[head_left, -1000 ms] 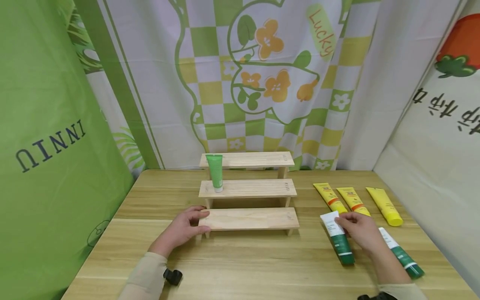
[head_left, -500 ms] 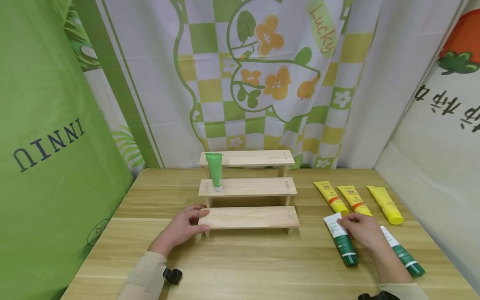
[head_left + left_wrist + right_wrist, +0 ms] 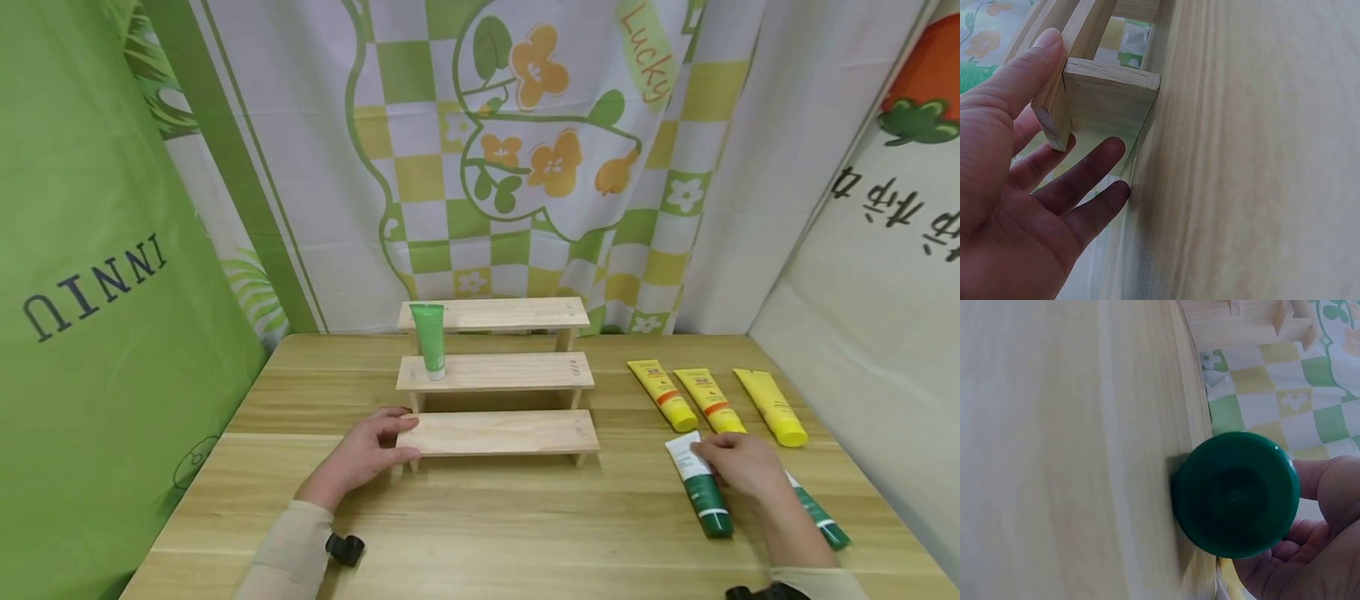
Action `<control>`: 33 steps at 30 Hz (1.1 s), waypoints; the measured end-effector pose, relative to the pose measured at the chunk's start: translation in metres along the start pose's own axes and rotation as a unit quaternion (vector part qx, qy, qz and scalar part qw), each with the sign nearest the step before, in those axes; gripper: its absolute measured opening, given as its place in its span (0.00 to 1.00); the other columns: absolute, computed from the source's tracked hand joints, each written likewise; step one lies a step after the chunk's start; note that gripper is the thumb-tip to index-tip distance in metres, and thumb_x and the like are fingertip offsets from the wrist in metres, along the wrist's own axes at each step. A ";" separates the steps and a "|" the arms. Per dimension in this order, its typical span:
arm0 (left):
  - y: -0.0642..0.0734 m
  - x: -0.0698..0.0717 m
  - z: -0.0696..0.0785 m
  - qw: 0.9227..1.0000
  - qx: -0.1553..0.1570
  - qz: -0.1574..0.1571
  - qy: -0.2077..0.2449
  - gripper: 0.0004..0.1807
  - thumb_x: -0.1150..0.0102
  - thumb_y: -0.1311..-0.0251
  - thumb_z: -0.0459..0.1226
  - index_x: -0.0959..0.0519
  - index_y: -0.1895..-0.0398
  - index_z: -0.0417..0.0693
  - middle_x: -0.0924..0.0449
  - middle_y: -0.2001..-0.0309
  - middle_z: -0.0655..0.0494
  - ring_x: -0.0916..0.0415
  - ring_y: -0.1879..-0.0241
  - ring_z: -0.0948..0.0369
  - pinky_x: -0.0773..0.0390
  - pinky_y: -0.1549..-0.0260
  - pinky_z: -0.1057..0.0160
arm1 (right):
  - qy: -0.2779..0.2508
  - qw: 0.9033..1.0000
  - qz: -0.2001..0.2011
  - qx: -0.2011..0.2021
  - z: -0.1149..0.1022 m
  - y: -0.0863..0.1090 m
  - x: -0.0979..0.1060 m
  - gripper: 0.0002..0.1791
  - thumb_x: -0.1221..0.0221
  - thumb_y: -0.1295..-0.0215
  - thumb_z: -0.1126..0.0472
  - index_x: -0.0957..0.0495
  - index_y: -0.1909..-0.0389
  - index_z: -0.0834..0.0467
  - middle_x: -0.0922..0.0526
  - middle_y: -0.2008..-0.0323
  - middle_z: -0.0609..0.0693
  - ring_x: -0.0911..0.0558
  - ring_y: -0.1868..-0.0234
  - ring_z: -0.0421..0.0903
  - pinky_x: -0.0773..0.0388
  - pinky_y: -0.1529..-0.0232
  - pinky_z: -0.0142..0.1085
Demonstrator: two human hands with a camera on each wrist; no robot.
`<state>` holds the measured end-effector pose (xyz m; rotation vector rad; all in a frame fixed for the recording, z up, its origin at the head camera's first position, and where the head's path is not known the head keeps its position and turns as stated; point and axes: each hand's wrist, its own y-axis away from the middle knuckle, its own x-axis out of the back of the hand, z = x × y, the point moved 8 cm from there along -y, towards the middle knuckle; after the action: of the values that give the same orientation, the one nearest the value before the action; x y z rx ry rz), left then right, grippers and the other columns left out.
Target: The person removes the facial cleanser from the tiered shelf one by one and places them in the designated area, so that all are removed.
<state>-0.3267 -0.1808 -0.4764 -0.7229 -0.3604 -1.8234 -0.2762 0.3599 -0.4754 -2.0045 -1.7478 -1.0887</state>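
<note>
My right hand pinches the white flat end of a green-and-white squeeze tube at the right of the table. Its dark green cap faces the camera in the right wrist view. A second green-and-white tube is partly hidden behind that hand. My left hand grips the left end of the lowest step on a three-step wooden stand. In the left wrist view the thumb lies against the board, with other fingers spread below it. On the middle step a light green tube stands upright, cap down.
Three yellow tubes, a left one, a middle one and a right one, lie behind the right hand. The wooden table ends at a patterned curtain. Fabric hangs on both sides.
My right hand has shifted right and slightly nearer with the green-and-white tube, covering more of the second one. The left hand stays at the stand.
</note>
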 end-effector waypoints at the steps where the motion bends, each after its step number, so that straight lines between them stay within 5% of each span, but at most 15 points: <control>1: 0.000 0.000 0.000 1.000 0.000 0.000 -0.001 0.34 0.27 0.49 0.52 0.21 0.40 0.47 0.31 0.34 0.49 0.36 0.34 0.46 0.37 0.37 0.46 | 0.002 1.000 -0.001 0.000 0.001 0.000 0.001 0.34 0.40 0.33 0.45 0.25 0.47 0.74 0.21 0.62 0.59 0.22 0.62 0.51 0.23 0.69 0.37; 5: 0.000 0.001 0.000 1.000 0.001 0.002 -0.002 0.34 0.27 0.49 0.53 0.20 0.40 0.47 0.30 0.35 0.49 0.36 0.34 0.46 0.36 0.37 0.46 | 0.017 1.000 -0.004 0.009 0.002 0.001 0.004 0.32 0.41 0.33 0.46 0.25 0.48 0.75 0.21 0.64 0.58 0.22 0.63 0.50 0.23 0.69 0.37; 24: -0.001 0.001 -0.003 1.000 0.007 0.003 -0.003 0.35 0.27 0.49 0.54 0.21 0.40 0.47 0.30 0.34 0.50 0.35 0.35 0.46 0.37 0.37 0.45 | -0.092 0.996 0.005 -0.012 0.009 0.004 0.020 0.27 0.43 0.31 0.54 0.30 0.46 0.75 0.23 0.65 0.54 0.20 0.70 0.45 0.19 0.69 0.37; 33: -0.002 -0.001 -0.007 1.000 0.025 -0.006 0.003 0.36 0.28 0.48 0.54 0.22 0.38 0.49 0.33 0.32 0.51 0.36 0.34 0.48 0.36 0.38 0.46 | -0.096 0.995 0.007 0.018 -0.007 0.014 0.016 0.25 0.44 0.29 0.53 0.29 0.48 0.74 0.22 0.63 0.55 0.21 0.70 0.44 0.18 0.69 0.37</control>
<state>-0.3300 -0.1835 -0.4816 -0.6818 -0.4048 -1.8220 -0.2661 0.3637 -0.4559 -2.1570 -1.8281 -0.8800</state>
